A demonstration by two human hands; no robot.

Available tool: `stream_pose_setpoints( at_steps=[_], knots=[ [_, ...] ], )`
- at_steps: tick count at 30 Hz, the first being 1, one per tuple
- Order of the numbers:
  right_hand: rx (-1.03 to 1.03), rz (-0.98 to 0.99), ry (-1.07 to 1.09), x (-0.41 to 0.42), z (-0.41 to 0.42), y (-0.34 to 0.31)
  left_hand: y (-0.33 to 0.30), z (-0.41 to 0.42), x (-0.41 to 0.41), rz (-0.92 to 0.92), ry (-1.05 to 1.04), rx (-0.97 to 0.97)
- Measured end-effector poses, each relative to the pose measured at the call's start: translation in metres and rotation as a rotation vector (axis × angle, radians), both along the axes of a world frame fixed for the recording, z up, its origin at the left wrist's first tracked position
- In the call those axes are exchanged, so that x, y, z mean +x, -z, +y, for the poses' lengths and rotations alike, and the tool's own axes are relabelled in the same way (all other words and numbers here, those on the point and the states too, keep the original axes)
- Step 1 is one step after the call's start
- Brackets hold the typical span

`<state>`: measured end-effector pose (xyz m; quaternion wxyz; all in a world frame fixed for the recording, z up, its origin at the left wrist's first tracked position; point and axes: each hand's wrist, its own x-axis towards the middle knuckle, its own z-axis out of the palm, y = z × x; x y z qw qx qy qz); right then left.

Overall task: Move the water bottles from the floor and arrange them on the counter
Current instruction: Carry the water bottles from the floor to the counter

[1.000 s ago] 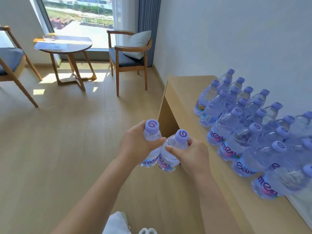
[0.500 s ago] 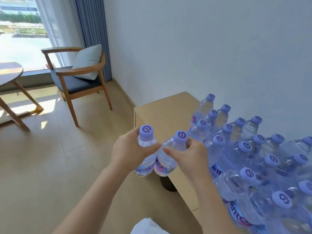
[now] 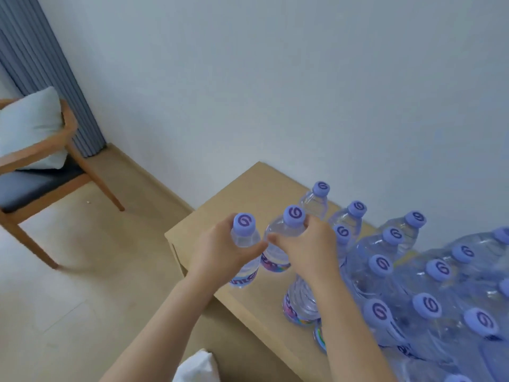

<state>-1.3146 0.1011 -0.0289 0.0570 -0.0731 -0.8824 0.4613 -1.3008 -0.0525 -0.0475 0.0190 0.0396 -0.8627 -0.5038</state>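
Each hand has a firm grip round a bottle's neck: the left hand holds one bottle, the right hand another, both held above the desk at its bare left end. The crowded bottles stand just right. I'd worry a careless set-down knocks a neighbour over.
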Motion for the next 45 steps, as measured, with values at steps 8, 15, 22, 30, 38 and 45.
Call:
stream_pose_setpoints(
  at_steps=[8,15,22,30,38,45],
  knots=[
    [-0.001,-0.142,0.288,-0.032,-0.008,0.015,0.024,0.009,-0.053,-0.107,0.371,0.083],
    [-0.065,-0.155,0.515,-0.031,-0.024,0.025,0.036,0.007,-0.062,-0.146,0.666,0.018],
    [-0.028,-0.189,0.569,-0.023,-0.025,0.015,0.026,0.010,-0.068,-0.089,0.774,-0.069],
    [0.162,-0.168,0.583,0.023,-0.036,-0.014,-0.024,0.012,-0.063,0.183,0.968,-0.309],
    [0.321,-0.119,0.736,0.133,-0.010,-0.041,-0.051,0.052,-0.006,0.423,1.048,-0.431],
    [0.296,-0.280,0.997,0.312,0.015,-0.038,-0.067,0.127,0.149,0.522,1.375,-0.349]
  ],
)
